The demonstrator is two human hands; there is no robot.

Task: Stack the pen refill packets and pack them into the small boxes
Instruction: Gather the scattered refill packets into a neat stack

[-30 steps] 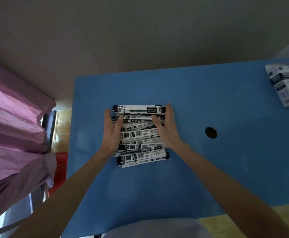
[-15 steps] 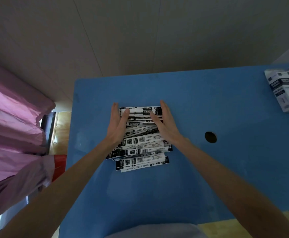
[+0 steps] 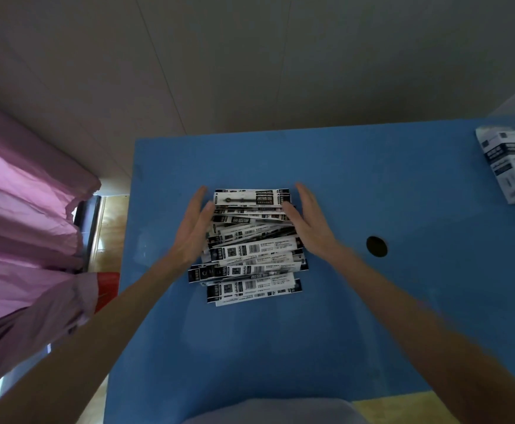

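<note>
Several black-and-white pen refill packets (image 3: 251, 249) lie in a loose, fanned pile on the blue table (image 3: 372, 316), their long sides running left to right. My left hand (image 3: 193, 226) presses with straight fingers against the pile's left ends. My right hand (image 3: 309, 221) presses likewise against the right ends. The packets nearest me stick out past both hands. White and black small boxes (image 3: 513, 166) sit at the table's far right edge, partly cut off by the frame.
A round dark hole (image 3: 376, 246) is in the table right of the pile. A pink curtain (image 3: 23, 228) hangs at the left, beside the table's left edge. A wall rises behind the table's far edge.
Both hands have slid away from me along the pile's sides, squeezing the far packets closer together. The near packets have fanned out slightly toward me.
</note>
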